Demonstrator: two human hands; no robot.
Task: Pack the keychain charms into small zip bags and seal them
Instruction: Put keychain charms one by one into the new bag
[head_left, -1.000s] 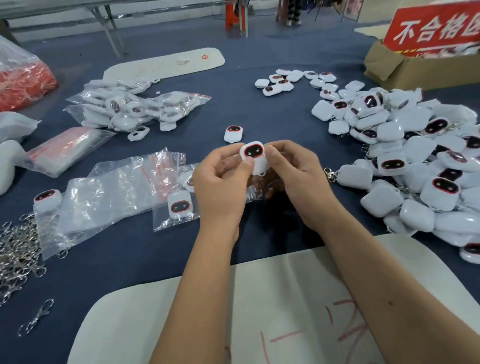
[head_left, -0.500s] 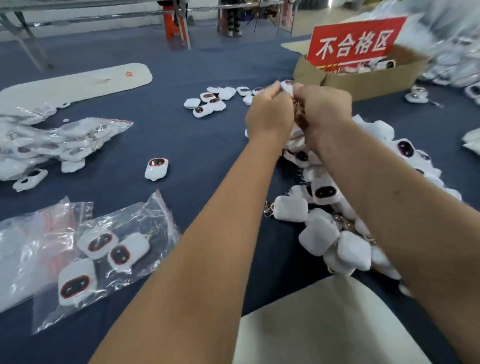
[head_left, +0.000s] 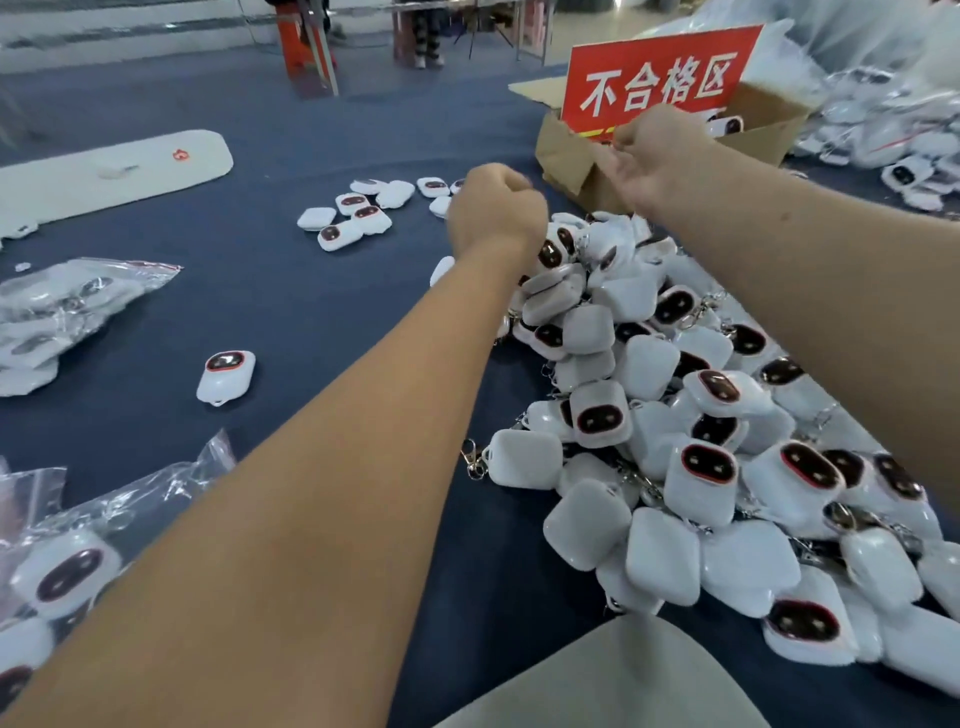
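We have both arms stretched far out over the dark blue table (head_left: 291, 312). Our left hand (head_left: 496, 208) is a curled fist above the near edge of the charm heap, seen from the back; whether anything sits inside the fingers we cannot tell. Our right hand (head_left: 652, 156) reaches further, up against the cardboard box (head_left: 569, 156) that carries a red sign (head_left: 660, 83) with white characters — its fingers are bent and drawn together at the tips, but the blur hides whether they pinch anything.

The task's things lie all round us. The big pile of keychain charms (head_left: 691, 415) — white rounded cases, many with a dark red-rimmed face, some with metal clasps — spreads beneath and between our forearms to the right edge. A single charm (head_left: 226, 376) lies apart on the cloth left of our left forearm, and a small cluster of charms (head_left: 358, 210) sits further back, left of the fist. At the lower left a clear zip bag (head_left: 78, 551) holds charms, partly hidden by our left arm; another filled bag (head_left: 67, 306) lies at the left edge. One charm shows inside the box.

A pale board (head_left: 104, 174) lies at the far left and a second pale sheet (head_left: 623, 680) just before us.
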